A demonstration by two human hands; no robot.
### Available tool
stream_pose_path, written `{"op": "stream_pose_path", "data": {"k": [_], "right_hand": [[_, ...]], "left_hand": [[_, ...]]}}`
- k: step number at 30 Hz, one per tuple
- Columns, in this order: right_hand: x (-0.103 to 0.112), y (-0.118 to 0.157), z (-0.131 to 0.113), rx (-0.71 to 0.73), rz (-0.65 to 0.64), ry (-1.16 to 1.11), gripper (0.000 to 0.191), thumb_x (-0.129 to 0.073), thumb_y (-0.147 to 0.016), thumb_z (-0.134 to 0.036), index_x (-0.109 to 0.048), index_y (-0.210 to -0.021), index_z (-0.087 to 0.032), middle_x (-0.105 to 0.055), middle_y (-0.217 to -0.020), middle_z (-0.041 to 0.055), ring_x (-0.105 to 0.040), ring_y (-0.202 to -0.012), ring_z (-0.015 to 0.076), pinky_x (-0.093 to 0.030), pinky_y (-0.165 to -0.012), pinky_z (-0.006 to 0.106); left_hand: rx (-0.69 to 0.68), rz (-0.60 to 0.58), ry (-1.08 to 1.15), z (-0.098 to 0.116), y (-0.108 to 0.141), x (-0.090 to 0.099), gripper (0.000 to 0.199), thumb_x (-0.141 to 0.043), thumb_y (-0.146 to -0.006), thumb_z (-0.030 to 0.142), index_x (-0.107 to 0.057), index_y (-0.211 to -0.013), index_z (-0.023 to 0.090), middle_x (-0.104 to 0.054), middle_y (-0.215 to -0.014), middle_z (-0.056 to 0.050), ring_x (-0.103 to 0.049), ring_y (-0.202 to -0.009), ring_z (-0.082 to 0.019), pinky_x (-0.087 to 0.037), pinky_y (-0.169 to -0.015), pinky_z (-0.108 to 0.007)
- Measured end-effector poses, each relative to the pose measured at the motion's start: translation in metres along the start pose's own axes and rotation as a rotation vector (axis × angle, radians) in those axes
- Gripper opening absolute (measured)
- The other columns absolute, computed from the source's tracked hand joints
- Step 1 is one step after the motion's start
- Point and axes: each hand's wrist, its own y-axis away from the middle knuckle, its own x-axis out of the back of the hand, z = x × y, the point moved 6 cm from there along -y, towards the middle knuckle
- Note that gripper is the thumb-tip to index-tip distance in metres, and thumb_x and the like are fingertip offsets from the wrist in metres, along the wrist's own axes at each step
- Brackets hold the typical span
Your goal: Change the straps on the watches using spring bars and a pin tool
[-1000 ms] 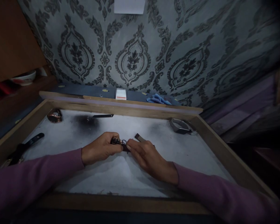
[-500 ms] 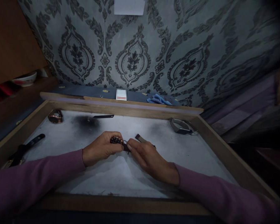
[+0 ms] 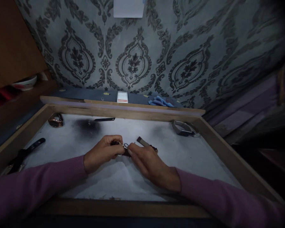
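Note:
My left hand (image 3: 104, 152) is closed around a dark wristwatch (image 3: 115, 143), whose round case shows between thumb and fingers. A dark brown watch strap (image 3: 126, 152) runs from the case toward my right hand (image 3: 152, 163), which pinches its far end. Where strap and case meet is partly hidden by the fingers. A small dark loop (image 3: 126, 145) shows just above the strap. Just beyond my right hand lies another strap piece (image 3: 143, 141), brown and tan, with its lower end beside the knuckles.
The wooden tray (image 3: 123, 205) has raised edges. In it lie a rose-gold watch (image 3: 55, 120), a black-strapped watch (image 3: 26, 155), a flat dark blade-like strip (image 3: 104, 119) and a grey-banded watch (image 3: 182, 128). Behind its rim are a small box (image 3: 122, 97) and a blue cloth (image 3: 160, 101).
Both hands keep their hold on the watch and strap. The watch case is turned slightly, and more of the strap piece beyond my right hand shows. The whole view has shifted a little.

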Motion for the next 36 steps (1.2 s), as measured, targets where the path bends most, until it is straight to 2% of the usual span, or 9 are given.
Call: {"op": "stream_pose_path", "data": {"k": [3, 6, 9, 14, 20, 36], "right_hand": [[0.003, 0.0, -0.004, -0.014, -0.007, -0.04, 0.018, -0.034, -0.096, -0.021, -0.047, -0.085, -0.019, -0.048, -0.06, -0.0031, -0.043, -0.052, 0.011, -0.03, -0.053, 0.024], [0.008, 0.0, -0.005, -0.023, 0.017, -0.113, 0.012, -0.034, -0.096, -0.022, -0.046, -0.095, -0.019, -0.051, -0.065, -0.0025, -0.047, -0.057, 0.0123, -0.035, -0.057, 0.025], [0.008, 0.0, -0.002, -0.052, 0.012, -0.214, 0.009, -0.035, -0.097, -0.024, -0.041, -0.092, -0.021, -0.052, -0.064, -0.0038, -0.047, -0.056, 0.0113, -0.037, -0.057, 0.025], [0.007, 0.0, 0.005, -0.091, 0.018, -0.323, 0.016, -0.034, -0.097, -0.028, -0.042, -0.085, -0.02, -0.054, -0.065, -0.0031, -0.046, -0.054, 0.01, -0.037, -0.053, 0.023], [0.01, -0.002, 0.006, -0.095, 0.077, -0.262, 0.017, -0.037, -0.097, -0.027, -0.044, -0.082, -0.02, -0.047, -0.06, -0.0045, -0.044, -0.054, 0.0109, -0.036, -0.053, 0.023], [0.012, -0.001, 0.005, 0.004, 0.092, -0.139, 0.023, -0.037, -0.097, -0.024, -0.052, -0.081, -0.018, -0.055, -0.061, -0.002, -0.052, -0.053, 0.0102, -0.042, -0.054, 0.023]], "left_hand": [[0.008, 0.002, 0.014, 0.0, 0.0, 0.001, 0.015, -0.055, -0.063, 0.024, -0.042, -0.058, 0.019, -0.032, -0.045, 0.009, -0.022, -0.042, -0.005, -0.014, -0.041, -0.021], [0.004, 0.009, 0.003, 0.0, 0.0, 0.003, 0.015, -0.055, -0.062, 0.025, -0.042, -0.058, 0.019, -0.033, -0.045, 0.009, -0.022, -0.042, -0.005, -0.013, -0.04, -0.021], [0.004, 0.004, 0.017, -0.001, 0.0, 0.003, 0.015, -0.055, -0.062, 0.025, -0.042, -0.059, 0.02, -0.033, -0.044, 0.009, -0.022, -0.041, -0.005, -0.012, -0.04, -0.021], [0.009, -0.021, 0.061, -0.005, -0.001, 0.003, 0.016, -0.055, -0.063, 0.024, -0.04, -0.061, 0.02, -0.03, -0.044, 0.01, -0.019, -0.04, -0.005, -0.01, -0.039, -0.021], [0.003, -0.024, 0.083, -0.005, -0.002, 0.004, 0.015, -0.055, -0.063, 0.022, -0.04, -0.061, 0.02, -0.031, -0.044, 0.011, -0.019, -0.04, -0.004, -0.011, -0.039, -0.021], [-0.011, -0.003, 0.071, -0.004, -0.001, 0.003, 0.015, -0.055, -0.061, 0.022, -0.04, -0.059, 0.02, -0.031, -0.044, 0.01, -0.021, -0.041, -0.004, -0.012, -0.039, -0.021]]}}
